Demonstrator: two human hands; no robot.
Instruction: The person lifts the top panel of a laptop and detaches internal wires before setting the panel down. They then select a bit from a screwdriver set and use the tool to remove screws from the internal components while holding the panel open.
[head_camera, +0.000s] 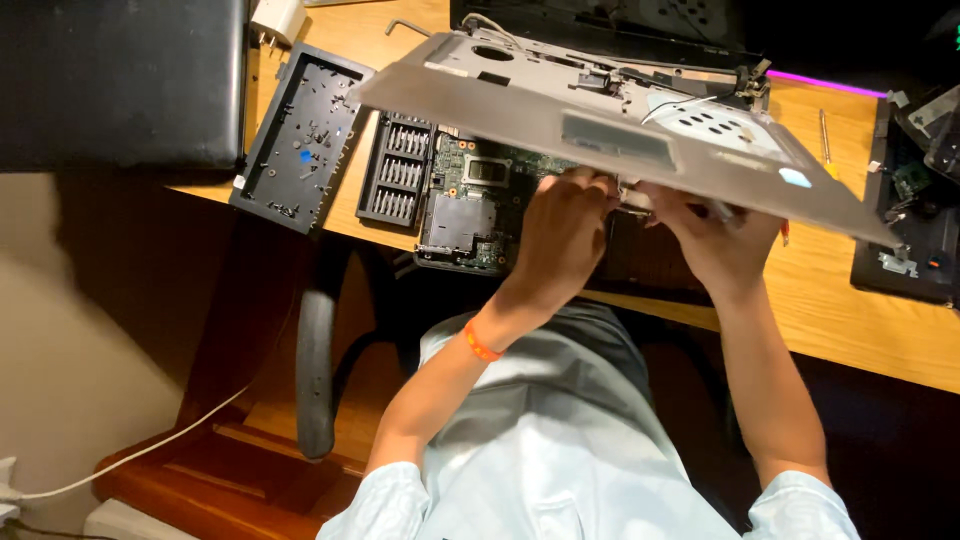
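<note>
The left hand (562, 235) and the right hand (712, 238) reached under a big grey laptop cover (600, 125). The cover was tipped up at the near edge, so the hands could get at the parts below. The left fingers were curled by the cover's edge, but what they held was hidden. The right fingers looked closed around something small and pale there; what it was could not be told. Under the cover sat a green board (470, 200) on the wooden tabletop (850, 320). A black bit case (398, 168) and a black tray (300, 135) lay just beside it, close enough to reach.
</note>
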